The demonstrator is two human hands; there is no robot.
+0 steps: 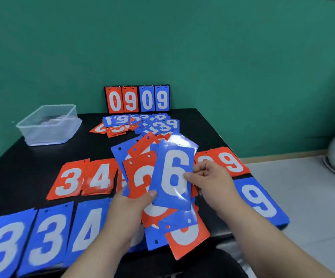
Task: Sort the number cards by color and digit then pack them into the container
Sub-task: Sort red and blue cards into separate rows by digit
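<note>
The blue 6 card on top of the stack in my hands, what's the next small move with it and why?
Probably lift the blue 6 card off with the right hand and lay it in the blue row, between the blue 4 and blue 9, since the piles run by digit.

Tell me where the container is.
The container sits at the table's far left corner in the head view, left of the unsorted cards, against the green wall.
</note>
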